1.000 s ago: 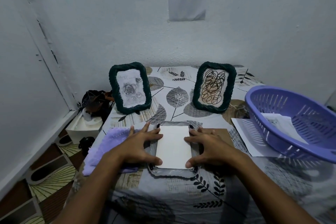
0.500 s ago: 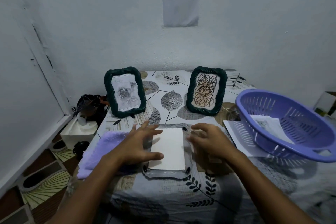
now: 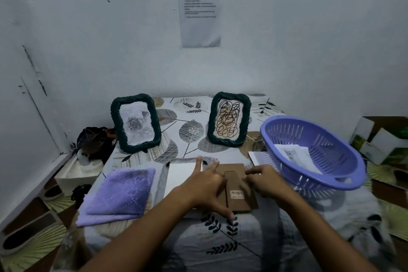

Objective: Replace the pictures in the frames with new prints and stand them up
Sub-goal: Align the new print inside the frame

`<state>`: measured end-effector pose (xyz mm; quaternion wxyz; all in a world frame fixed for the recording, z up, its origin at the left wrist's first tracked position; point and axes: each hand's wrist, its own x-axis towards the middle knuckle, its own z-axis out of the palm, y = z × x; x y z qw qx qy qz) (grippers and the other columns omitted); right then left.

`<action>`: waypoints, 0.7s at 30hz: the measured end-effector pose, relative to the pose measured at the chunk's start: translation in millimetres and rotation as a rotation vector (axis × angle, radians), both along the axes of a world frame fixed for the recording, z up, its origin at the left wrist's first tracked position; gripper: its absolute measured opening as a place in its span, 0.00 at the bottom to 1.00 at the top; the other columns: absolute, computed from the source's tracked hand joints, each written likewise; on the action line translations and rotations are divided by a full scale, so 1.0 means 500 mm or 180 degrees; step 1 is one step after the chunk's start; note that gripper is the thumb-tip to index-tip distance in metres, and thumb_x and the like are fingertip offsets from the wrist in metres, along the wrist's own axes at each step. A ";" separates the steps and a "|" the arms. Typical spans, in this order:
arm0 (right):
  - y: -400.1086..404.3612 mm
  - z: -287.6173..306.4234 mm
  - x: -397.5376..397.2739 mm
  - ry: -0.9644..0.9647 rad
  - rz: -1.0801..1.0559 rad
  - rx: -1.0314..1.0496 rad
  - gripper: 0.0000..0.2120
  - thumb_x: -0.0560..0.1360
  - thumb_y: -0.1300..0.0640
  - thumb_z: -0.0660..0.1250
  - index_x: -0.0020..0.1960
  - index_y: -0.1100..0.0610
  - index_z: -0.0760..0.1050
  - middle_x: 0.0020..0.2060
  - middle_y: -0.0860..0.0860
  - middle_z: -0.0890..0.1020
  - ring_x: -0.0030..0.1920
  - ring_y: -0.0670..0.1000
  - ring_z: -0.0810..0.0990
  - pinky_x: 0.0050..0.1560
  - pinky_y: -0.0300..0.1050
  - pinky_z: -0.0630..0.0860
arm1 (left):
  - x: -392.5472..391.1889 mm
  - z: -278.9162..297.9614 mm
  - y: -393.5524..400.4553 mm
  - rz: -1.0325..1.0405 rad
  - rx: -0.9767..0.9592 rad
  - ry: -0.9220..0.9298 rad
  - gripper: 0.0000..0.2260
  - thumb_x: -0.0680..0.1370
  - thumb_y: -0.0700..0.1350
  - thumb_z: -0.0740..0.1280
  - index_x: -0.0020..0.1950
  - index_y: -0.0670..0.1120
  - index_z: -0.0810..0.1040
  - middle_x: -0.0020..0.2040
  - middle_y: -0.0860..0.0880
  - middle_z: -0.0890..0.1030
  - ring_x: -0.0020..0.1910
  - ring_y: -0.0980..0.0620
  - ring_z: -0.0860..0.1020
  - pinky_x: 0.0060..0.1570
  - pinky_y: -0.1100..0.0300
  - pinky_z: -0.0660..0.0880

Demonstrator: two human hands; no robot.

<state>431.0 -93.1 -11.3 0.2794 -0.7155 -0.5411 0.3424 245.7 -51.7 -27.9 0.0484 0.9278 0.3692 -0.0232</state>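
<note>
A brown backing board [image 3: 237, 196] with a fold-out stand lies flat at the table's front centre. My left hand [image 3: 204, 189] rests on its left part with fingers spread and the thumb at its near edge. My right hand [image 3: 268, 181] grips its right edge with curled fingers. Left of the board a white print [image 3: 180, 175] lies on a face-down frame that is mostly hidden. Two green woven frames stand at the back: one with a rose drawing [image 3: 135, 122], one with a scribble picture [image 3: 229, 119].
A purple basket [image 3: 344, 174] with loose prints [image 3: 295, 157] sits at the right, over a white sheet [image 3: 257, 155]. A folded purple cloth [image 3: 123, 192] lies at the left. A tissue box [image 3: 75, 174] and a dark bag are beside the table's left edge.
Both hands have left the white print and moved right onto the brown backing board. The camera has tilted up a little.
</note>
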 end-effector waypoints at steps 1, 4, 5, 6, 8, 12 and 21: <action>-0.002 -0.002 0.001 0.0117 -0.0036 -0.0039 0.13 0.78 0.61 0.62 0.61 0.59 0.76 0.50 0.53 0.78 0.40 0.46 0.75 0.33 0.36 0.68 | 0.005 -0.001 0.001 0.0020 -0.0002 0.0032 0.37 0.65 0.72 0.68 0.61 0.45 0.75 0.72 0.42 0.69 0.78 0.47 0.49 0.70 0.33 0.34; 0.001 -0.005 0.009 0.0543 -0.0257 -0.0104 0.10 0.77 0.62 0.63 0.57 0.59 0.77 0.45 0.55 0.79 0.35 0.49 0.74 0.29 0.38 0.67 | 0.013 -0.009 0.004 0.0041 -0.0008 0.0047 0.37 0.65 0.72 0.68 0.62 0.45 0.75 0.73 0.40 0.67 0.78 0.46 0.52 0.69 0.33 0.32; 0.002 -0.006 0.013 0.0759 -0.0356 -0.0123 0.09 0.76 0.63 0.64 0.55 0.60 0.77 0.41 0.55 0.79 0.32 0.49 0.73 0.28 0.39 0.66 | 0.013 -0.011 0.006 0.0034 0.0001 0.0035 0.38 0.64 0.73 0.68 0.63 0.46 0.75 0.73 0.40 0.67 0.78 0.46 0.53 0.69 0.34 0.30; 0.004 -0.009 0.017 0.0979 -0.0441 -0.0142 0.09 0.75 0.65 0.64 0.54 0.61 0.78 0.37 0.55 0.78 0.30 0.49 0.70 0.26 0.39 0.64 | 0.013 -0.012 0.008 0.0017 0.0012 0.0037 0.39 0.63 0.74 0.67 0.63 0.47 0.75 0.73 0.41 0.67 0.77 0.46 0.53 0.68 0.35 0.30; 0.005 -0.012 0.024 0.1357 -0.0572 -0.0152 0.09 0.74 0.69 0.64 0.53 0.63 0.77 0.34 0.56 0.77 0.26 0.48 0.68 0.24 0.38 0.63 | 0.013 -0.007 0.008 0.0023 0.0011 0.0076 0.38 0.64 0.73 0.67 0.62 0.47 0.76 0.73 0.41 0.67 0.77 0.46 0.54 0.69 0.33 0.31; 0.007 -0.016 0.030 0.2199 -0.0820 -0.0033 0.10 0.74 0.72 0.63 0.53 0.65 0.76 0.39 0.59 0.78 0.27 0.49 0.72 0.32 0.42 0.71 | 0.008 0.002 0.008 0.0090 0.0014 -0.0039 0.34 0.66 0.71 0.68 0.58 0.46 0.77 0.72 0.41 0.68 0.77 0.47 0.55 0.70 0.33 0.34; 0.003 -0.031 0.014 0.1483 0.0202 -0.0389 0.12 0.71 0.69 0.70 0.50 0.56 0.82 0.52 0.57 0.83 0.49 0.56 0.83 0.48 0.49 0.81 | -0.004 -0.010 0.008 0.0108 -0.0115 -0.0203 0.32 0.67 0.71 0.67 0.59 0.49 0.76 0.73 0.41 0.67 0.78 0.48 0.53 0.71 0.34 0.35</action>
